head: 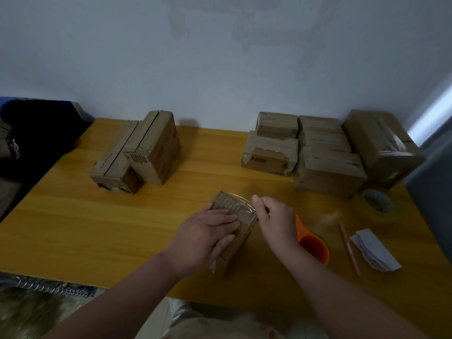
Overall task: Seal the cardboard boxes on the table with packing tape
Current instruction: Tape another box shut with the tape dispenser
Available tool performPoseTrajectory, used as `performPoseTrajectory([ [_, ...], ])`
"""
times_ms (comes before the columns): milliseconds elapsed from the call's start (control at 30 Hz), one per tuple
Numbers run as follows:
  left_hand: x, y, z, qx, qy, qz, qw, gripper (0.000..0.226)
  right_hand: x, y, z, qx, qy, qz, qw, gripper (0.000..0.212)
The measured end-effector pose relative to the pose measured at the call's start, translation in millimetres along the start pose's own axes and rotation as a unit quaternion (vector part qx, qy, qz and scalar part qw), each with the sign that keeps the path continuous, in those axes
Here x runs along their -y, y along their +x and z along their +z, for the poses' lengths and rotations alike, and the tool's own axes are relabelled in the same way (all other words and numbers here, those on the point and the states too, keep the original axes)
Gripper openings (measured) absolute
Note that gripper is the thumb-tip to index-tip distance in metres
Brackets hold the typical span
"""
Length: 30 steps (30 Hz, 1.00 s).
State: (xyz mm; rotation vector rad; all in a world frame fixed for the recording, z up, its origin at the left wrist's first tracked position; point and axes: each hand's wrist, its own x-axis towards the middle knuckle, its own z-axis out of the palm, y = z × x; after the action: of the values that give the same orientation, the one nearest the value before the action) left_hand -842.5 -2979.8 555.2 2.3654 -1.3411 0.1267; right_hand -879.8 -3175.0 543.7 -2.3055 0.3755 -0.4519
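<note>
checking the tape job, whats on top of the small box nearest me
The left hand lies flat on the small cardboard box, and clear tape runs over its far end, pinched by the right hand. The flap seam under the palm is hidden.

Your box (234, 223) lies midway on the table (73, 228), with cup (315, 248), pen (349, 248) and paper (374, 250) to its right; two boxes (137, 155) stand behind left, a stack (318, 152) behind right, the tape roll (376, 200) before it.

We've got an orange plastic cup-like thing (315, 248) on the right, a pinkish pen (349, 248) just beside it, then folded grey paper (375, 252) (a bit crumpled). A black cap (36, 133) sits far left.
</note>
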Motion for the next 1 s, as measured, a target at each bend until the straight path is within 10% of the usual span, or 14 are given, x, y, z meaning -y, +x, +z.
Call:
performPoseTrajectory([
  [267,-3.7,0.1,-4.1,-0.133,-0.047,-0.002,0.990,0.018,16.8,-2.9,-15.1,0.044,-0.018,-0.106,0.993,0.034],
  [400,-2.3,0.5,-4.4,-0.182,-0.029,-0.126,0.975,0.051,21.9,-2.6,-12.4,0.118,-0.027,-0.100,0.988,0.021],
  [533,8.3,0.4,-3.4,-0.047,-0.141,-0.232,0.961,0.096,27.4,0.1,-13.6,0.120,-0.010,-0.086,0.989,0.034],
  [1000,17.9,2.3,-1.8,0.093,0.003,-0.135,0.986,0.078,34.9,2.5,-13.9,0.142,0.219,0.121,0.958,0.026],
])
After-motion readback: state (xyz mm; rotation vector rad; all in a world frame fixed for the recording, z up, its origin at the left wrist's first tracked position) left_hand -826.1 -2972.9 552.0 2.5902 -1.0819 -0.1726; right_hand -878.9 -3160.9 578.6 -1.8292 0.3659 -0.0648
